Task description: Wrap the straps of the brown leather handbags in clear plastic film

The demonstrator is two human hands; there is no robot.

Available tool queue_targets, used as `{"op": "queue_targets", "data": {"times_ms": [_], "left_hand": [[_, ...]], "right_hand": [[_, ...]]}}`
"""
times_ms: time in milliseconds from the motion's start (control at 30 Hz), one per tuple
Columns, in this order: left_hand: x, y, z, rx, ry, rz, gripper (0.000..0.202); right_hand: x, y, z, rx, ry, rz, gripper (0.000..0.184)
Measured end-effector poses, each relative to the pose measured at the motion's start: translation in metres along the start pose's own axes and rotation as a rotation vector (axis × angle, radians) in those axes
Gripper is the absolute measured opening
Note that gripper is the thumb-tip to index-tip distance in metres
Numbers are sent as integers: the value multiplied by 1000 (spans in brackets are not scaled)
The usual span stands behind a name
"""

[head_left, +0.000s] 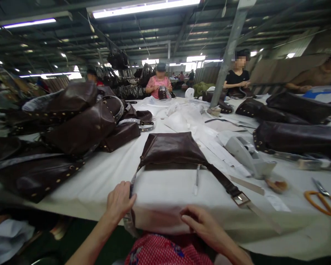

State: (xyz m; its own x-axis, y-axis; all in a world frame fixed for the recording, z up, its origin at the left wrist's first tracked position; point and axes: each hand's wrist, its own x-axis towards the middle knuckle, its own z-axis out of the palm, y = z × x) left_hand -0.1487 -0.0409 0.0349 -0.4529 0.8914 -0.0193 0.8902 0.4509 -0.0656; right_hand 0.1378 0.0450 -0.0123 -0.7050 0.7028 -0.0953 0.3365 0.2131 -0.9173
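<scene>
A dark brown leather bag lies flat on the white-covered table in front of me. Its left strap, wrapped in clear plastic, runs down over the table's edge. My left hand is closed on that strap. At the front edge, my right hand has loosely curled fingers, thumb and forefinger apart, with nothing visible in it. The bag's right strap stretches toward me and ends in a square metal buckle. A zipper pull in a clear sleeve hangs from the bag's near edge.
Studded brown bags are piled on the left, and more bags lie on the right. Orange-handled scissors and a grey tape dispenser are at right. Plastic wrap covers the table's far part. Co-workers sit beyond.
</scene>
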Motion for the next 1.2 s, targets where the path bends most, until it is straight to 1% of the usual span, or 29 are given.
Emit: {"op": "queue_targets", "data": {"times_ms": [33,67,100,167,200,233,267,300,333,367,400,467,500,533,567,600,633,700,733,767,800,833,867,933,1000,1100,1133,1200], "left_hand": [[-2,2,2,15,-2,10,21],[-3,3,2,23,-10,9,22],[-3,2,2,24,-25,4,23],[0,-2,2,6,-63,16,26],[2,-6,3,-12,-73,31,27],[4,-9,4,-29,-71,48,30],[6,-11,7,-45,-52,67,34],[8,-12,10,-59,-7,90,38],[9,-12,13,-72,61,120,42],[10,-9,15,-90,145,151,47],[10,-5,16,-114,236,181,50],[9,10,13,-206,385,234,53],[8,20,10,-282,416,254,51],[6,31,5,-384,408,269,48],[5,44,-1,-507,353,282,45],[3,58,-6,-646,252,296,42],[1,74,-10,-797,112,302,41],[-1,108,-15,-1092,-215,323,41],[-2,125,-14,-1239,-352,317,42],[-1,142,-12,-1362,-459,296,44],[0,158,-9,-1445,-521,273,45],[3,173,-5,-1482,-542,273,44],[7,186,0,-1475,-529,283,42],[18,208,7,-1360,-459,317,34],[30,223,11,-1240,-387,327,23],[43,235,11,-1113,-320,333,12],[45,237,10,-1065,-296,345,9],[48,234,7,-977,-244,372,12]], "right_hand": [[0,-6,4,-47,22,-36,20],[0,-11,3,-110,80,-78,18],[0,-13,-4,-187,170,-125,17],[-1,-10,-31,-378,423,-192,18],[-2,-5,-49,-492,562,-188,19],[-4,2,-67,-611,693,-145,19],[-7,9,-85,-725,795,-58,21],[-10,17,-101,-821,836,53,24],[-13,24,-114,-890,831,164,27],[-16,31,-123,-931,798,259,29],[-17,36,-129,-950,754,323,29],[-19,41,-132,-950,706,365,21],[-19,41,-131,-944,709,355,16],[-19,40,-129,-939,718,333,14],[-20,38,-125,-934,718,307,14],[-21,36,-120,-930,713,264,16],[-22,34,-113,-931,704,202,17],[-23,31,-94,-961,685,33,20],[-24,30,-83,-988,679,-60,21],[-24,29,-70,-1018,678,-149,21],[-23,29,-57,-1044,679,-225,21],[-22,28,-45,-1058,682,-287,21],[-20,27,-33,-1058,684,-344,21],[-15,26,-14,-1028,692,-443,21],[-7,25,0,-987,701,-513,21],[3,23,12,-950,710,-589,21],[6,23,14,-939,709,-612,21],[8,22,14,-906,682,-667,22]]}}
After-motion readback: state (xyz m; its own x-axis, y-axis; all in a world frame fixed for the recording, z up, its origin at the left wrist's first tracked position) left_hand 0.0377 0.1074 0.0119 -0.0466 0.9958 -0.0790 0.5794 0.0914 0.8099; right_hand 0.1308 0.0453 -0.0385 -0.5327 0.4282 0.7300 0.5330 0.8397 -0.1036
